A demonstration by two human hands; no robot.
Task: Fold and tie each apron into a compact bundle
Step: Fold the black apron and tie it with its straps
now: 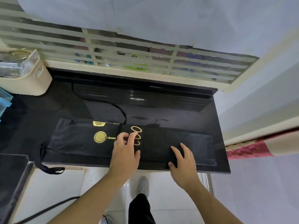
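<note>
Folding stage: black apron (77, 141) lies as a long strip on the dark surface (178, 110). Left hand (125, 152) and right hand (183, 160) press it, fingers spread, gripping nothing. Next likely: fold lengthwise, then tie the strap (47, 165) hanging off the edge.

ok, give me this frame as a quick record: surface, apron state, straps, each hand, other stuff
surface: black counter below a barred window
apron: black apron with gold print, folded into a long strip lying along the counter's front edge
straps: one strap hangs off the front edge at left; another trails back across the counter
left hand: left hand rests on the apron by the gold rings, fingers loosely bent, no grip
right hand: right hand flat on the apron, fingers straight
other: cream basket at back left
tied: not yet
</note>
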